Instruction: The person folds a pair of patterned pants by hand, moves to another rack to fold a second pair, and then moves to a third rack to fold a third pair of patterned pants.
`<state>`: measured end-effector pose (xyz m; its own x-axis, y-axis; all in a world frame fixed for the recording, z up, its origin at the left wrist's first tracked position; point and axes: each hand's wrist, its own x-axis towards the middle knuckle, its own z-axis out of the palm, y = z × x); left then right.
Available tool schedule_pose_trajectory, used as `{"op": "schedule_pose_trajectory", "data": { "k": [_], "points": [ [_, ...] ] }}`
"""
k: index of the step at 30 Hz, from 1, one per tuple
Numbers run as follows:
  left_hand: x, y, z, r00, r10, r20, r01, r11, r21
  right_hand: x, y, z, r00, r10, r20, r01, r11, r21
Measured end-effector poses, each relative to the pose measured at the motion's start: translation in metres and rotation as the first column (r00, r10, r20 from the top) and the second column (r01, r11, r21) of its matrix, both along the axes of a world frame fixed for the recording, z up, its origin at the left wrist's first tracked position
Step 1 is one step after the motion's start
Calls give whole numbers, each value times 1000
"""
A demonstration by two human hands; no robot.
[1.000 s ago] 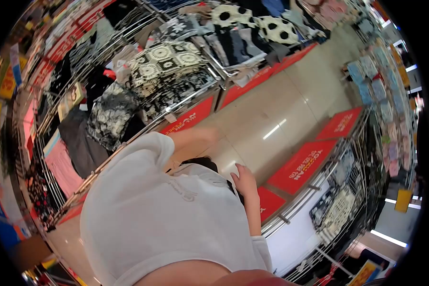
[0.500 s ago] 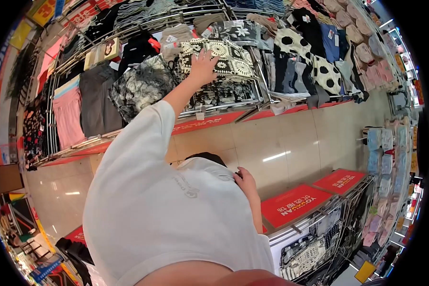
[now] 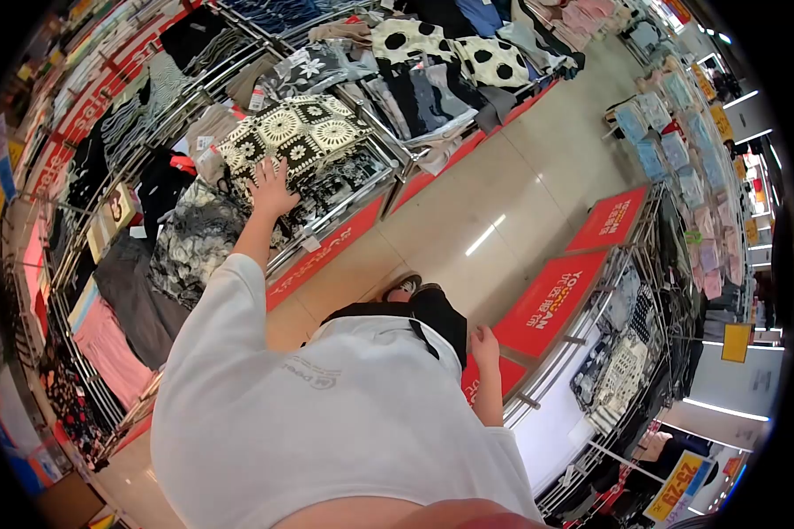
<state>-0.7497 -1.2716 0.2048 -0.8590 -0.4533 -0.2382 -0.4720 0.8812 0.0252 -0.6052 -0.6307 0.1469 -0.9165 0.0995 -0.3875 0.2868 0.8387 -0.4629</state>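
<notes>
My left hand rests with spread fingers on the near left part of a black-and-cream patterned garment, which lies folded on a metal rack. Darker black-and-white folded clothes lie just below it. A grey marbled garment is to the left of my wrist. My right hand hangs low beside my black shorts, holding nothing that I can see, its fingers partly apart.
Spotted cream garments lie farther right on the rack. Pink trousers hang at the left. Behind my right hand stands another rack with red sign panels. A tiled aisle floor runs between the racks.
The view has turned, so the racks appear rotated and shifted left. My left hand stays on the patterned garment, nearer its left edge. My right hand has moved from my waist out to my side.
</notes>
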Motion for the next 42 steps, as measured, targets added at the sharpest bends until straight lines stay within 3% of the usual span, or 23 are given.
{"op": "schedule_pose_trajectory", "data": {
  "k": [1,3,5,7,8,11,12,14,15,17,19,23,25,26,30,32,36,38,41,42],
  "points": [
    [-1,2,-2,1000,-8,2,8,1000,0,14,14,-16,1000,-8,2,8,1000,0],
    [2,4,-5,1000,6,-5,-6,1000,-23,45,35,-43,994,-89,67,75,980,184],
    [3,2,-6,1000,10,-1,-10,1000,-20,80,58,-67,980,-155,125,127,970,207],
    [4,2,-6,1000,-1,0,1,1000,-13,106,51,-33,944,-311,106,235,865,443],
    [4,1,-7,1000,1,1,-1,1000,-12,117,60,-31,927,-374,17,309,792,527],
    [6,-1,-5,1000,-12,19,12,1000,9,155,107,-28,846,-516,-133,464,590,661],
    [5,-1,-6,1000,-6,19,6,1000,-1,160,112,-21,843,-521,-136,470,589,657],
    [4,-2,-12,1000,-13,2,13,1000,-10,173,122,-15,627,-723,-291,748,455,483],
    [5,-2,-16,1000,-10,-10,10,1000,-14,175,118,-2,624,-724,-294,750,450,485],
    [8,-1,-17,999,-6,-34,6,1000,-14,170,113,20,483,-861,-158,801,361,477],
    [10,-1,-24,997,-1,-75,0,1000,-17,180,124,15,463,-874,-148,804,344,486],
    [8,2,-26,995,5,-96,-8,1000,-26,187,139,-10,480,-872,-95,751,352,558],
    [9,3,-24,993,12,-116,-13,1000,-3,177,146,-15,585,-810,-38,708,487,512],
    [10,3,-27,991,10,-134,-11,1000,-9,172,145,-20,641,-759,-114,700,518,492],
    [9,3,-28,991,5,-134,-7,1000,-17,151,144,-42,715,-696,-70,655,630,417],
    [8,5,-21,993,5,-119,-8,1000,-17,144,158,-76,815,-574,-86,578,792,194],
    [8,5,-22,997,20,-81,-22,1000,-14,123,100,-59,842,-539,12,516,812,272],
    [9,7,-17,997,25,-73,-25,1000,-1,115,70,-46,720,-635,281,685,715,-141],
    [7,7,-14,998,23,-51,-24,1000,-12,127,119,-160,883,-330,335,370,927,-64],
    [7,7,-15,998,27,-53,-28,1000,-13,119,99,-135,894,-258,366,302,951,-67]
  ]
}}
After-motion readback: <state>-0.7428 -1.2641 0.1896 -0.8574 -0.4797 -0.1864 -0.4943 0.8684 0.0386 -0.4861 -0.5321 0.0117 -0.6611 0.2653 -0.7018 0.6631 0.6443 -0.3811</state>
